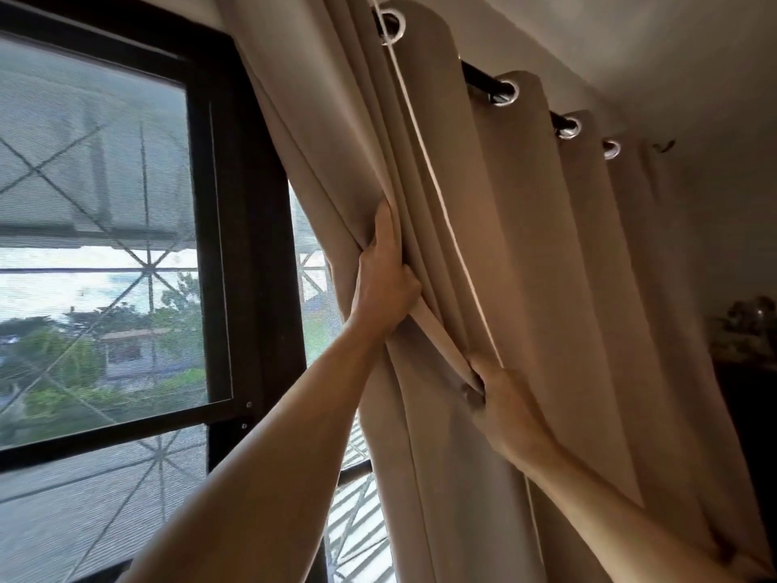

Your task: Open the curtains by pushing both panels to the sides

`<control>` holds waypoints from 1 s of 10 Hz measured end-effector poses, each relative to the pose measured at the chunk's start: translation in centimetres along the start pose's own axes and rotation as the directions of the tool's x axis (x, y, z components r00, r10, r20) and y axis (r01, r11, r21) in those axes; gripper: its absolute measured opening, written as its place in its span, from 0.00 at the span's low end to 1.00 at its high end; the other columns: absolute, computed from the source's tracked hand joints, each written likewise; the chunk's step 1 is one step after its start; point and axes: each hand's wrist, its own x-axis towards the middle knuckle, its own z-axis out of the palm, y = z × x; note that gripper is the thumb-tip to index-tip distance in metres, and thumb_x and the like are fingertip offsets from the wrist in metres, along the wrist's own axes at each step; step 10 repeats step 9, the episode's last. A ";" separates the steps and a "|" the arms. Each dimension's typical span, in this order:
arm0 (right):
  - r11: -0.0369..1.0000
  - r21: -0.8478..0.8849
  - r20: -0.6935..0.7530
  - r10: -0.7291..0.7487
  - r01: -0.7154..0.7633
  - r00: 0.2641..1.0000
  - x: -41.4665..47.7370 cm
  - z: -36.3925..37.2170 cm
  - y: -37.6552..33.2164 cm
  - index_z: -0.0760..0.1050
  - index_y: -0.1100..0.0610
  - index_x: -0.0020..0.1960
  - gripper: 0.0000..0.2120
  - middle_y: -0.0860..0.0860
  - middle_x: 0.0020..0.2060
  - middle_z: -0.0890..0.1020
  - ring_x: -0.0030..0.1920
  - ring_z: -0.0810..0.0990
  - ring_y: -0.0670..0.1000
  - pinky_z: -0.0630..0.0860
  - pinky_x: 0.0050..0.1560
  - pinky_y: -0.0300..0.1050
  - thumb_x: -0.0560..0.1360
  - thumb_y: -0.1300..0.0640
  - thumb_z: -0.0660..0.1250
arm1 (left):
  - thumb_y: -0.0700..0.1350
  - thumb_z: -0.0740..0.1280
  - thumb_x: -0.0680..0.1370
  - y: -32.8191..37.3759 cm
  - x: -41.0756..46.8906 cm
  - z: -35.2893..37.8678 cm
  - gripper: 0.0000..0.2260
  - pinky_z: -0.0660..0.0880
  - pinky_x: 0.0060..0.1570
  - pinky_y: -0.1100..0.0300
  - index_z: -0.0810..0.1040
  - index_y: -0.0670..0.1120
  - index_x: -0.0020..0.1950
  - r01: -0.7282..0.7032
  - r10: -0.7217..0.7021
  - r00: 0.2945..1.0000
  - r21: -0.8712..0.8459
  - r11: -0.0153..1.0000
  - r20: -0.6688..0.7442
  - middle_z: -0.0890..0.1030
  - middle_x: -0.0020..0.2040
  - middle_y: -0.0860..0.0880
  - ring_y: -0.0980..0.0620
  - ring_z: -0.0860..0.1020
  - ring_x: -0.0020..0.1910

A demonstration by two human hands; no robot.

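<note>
A beige curtain panel [525, 229] with metal eyelets hangs in folds from a black rod [477, 75] on the right of the window. My left hand [384, 279] grips the bunched leading folds at the panel's left side, fingers closed over the fabric. Lower and to the right, my right hand [502, 403] pinches a fold by the white-trimmed edge. Both arms reach up from the bottom of the view. Only this one panel is in view.
A dark-framed window [248, 229] with an insect screen fills the left, showing trees and buildings outside. Metal grille bars cross behind the glass. A white wall and ceiling lie to the upper right, and a dark cabinet [748, 414] with objects on top stands at the far right.
</note>
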 end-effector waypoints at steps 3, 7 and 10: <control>0.986 0.163 0.065 -0.043 0.032 0.997 -2.6 4.0 -2.7 0.73 0.52 0.63 0.21 0.53 0.48 0.83 0.48 0.81 0.53 0.73 0.47 0.40 0.72 0.64 0.67 | 0.35 0.66 0.76 -0.2 -3.0 -4.9 0.39 0.82 0.51 0.50 0.47 0.50 0.78 0.035 -0.039 0.998 0.087 0.996 0.044 0.77 0.57 0.46 0.48 0.81 0.49; 0.911 0.411 0.048 -0.062 0.037 0.997 -7.1 5.6 -9.5 0.68 0.46 0.62 0.24 0.46 0.43 0.81 0.38 0.80 0.43 0.72 0.36 0.30 0.70 0.58 0.71 | 0.59 0.72 0.71 -1.2 -9.7 -12.9 0.43 0.76 0.61 0.65 0.51 0.51 0.79 0.139 -0.140 0.988 0.033 0.990 0.065 0.76 0.68 0.52 0.66 0.76 0.60; 0.743 0.666 0.023 -0.117 0.072 0.993 -9.7 2.3 -14.2 0.61 0.48 0.67 0.38 0.47 0.58 0.76 0.55 0.77 0.41 0.74 0.59 0.45 0.64 0.55 0.78 | 0.55 0.63 0.78 -0.6 -19.8 -22.5 0.31 0.65 0.71 0.57 0.57 0.53 0.78 0.299 -0.290 0.952 -0.115 0.947 0.094 0.66 0.77 0.49 0.59 0.64 0.75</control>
